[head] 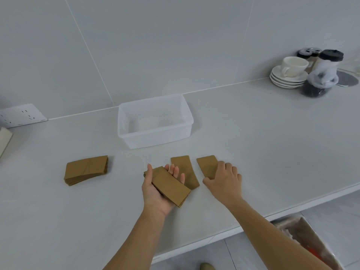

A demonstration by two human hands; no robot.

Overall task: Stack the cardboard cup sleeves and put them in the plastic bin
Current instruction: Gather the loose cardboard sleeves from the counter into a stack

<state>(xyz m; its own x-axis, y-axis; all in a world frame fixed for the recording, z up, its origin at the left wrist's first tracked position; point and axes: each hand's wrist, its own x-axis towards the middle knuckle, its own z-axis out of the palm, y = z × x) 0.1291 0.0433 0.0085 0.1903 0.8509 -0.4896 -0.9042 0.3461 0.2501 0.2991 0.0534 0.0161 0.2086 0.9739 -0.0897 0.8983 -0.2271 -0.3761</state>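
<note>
My left hand (155, 193), palm up, holds a small stack of brown cardboard cup sleeves (170, 186) above the counter. A single sleeve (186, 171) lies flat just right of that hand. My right hand (224, 181) rests palm down on another single sleeve (207, 165), fingers curled over its near end and the thumb at its edge. A thicker stack of sleeves (85, 169) sits on the counter to the left. The clear plastic bin (155, 131) stands behind the sleeves with nothing visible in it.
Stacked saucers with a white cup (290, 73) and dark-lidded jars (321, 73) stand at the back right. A wall socket (21, 114) is at far left. The counter edge (253, 225) runs diagonally at lower right, with a cardboard box (303, 236) on the floor below.
</note>
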